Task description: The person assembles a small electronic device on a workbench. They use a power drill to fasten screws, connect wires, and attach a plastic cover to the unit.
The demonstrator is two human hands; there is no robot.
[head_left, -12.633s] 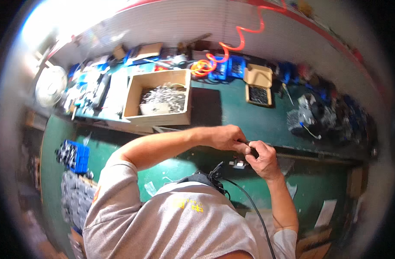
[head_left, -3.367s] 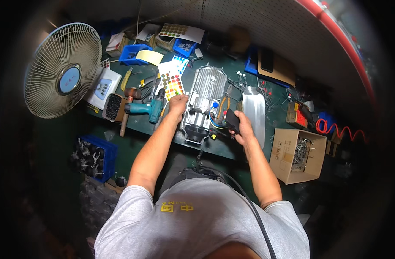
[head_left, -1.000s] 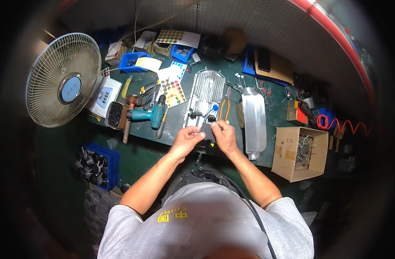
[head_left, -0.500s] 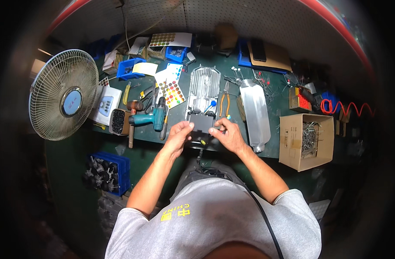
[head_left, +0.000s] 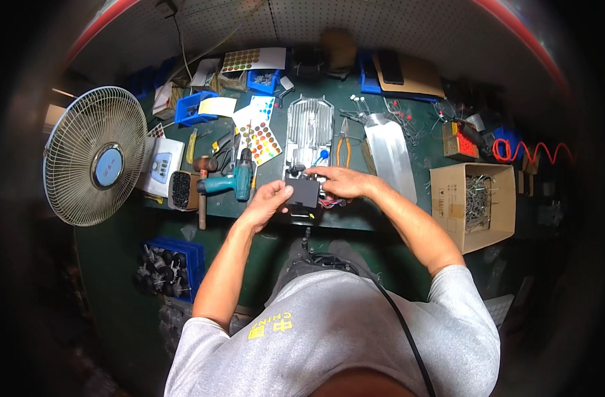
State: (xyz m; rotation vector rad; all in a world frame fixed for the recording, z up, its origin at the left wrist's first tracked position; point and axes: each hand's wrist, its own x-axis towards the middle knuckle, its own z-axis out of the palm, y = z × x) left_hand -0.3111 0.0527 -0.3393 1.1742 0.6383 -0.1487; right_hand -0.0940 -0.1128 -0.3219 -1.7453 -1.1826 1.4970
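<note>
A finned silver metal housing (head_left: 309, 122) lies on the bench in front of me. Over its near end is a flat black box (head_left: 304, 192), slightly tilted. My left hand (head_left: 271, 202) is closed on the box's left edge, thumb on top. My right hand (head_left: 342, 182) reaches in from the right, index finger stretched left to black fittings (head_left: 296, 170) at the box's far edge; its other fingers are partly hidden. Coloured wires (head_left: 329, 202) show beside the box under this hand. A blue round part (head_left: 324, 154) with a lead rests on the housing.
Left of the housing lie a teal power drill (head_left: 233, 183), a hammer (head_left: 203, 192) and sticker sheets (head_left: 259, 142). A desk fan (head_left: 101, 159) stands far left. To the right are orange-handled pliers (head_left: 343, 149), a silver metal cover (head_left: 392, 155) and a cardboard box (head_left: 441, 212) of metal parts.
The black box has turned slightly and its right side is released. My right hand has moved up and left to the box's far edge, uncovering the coloured wires.
</note>
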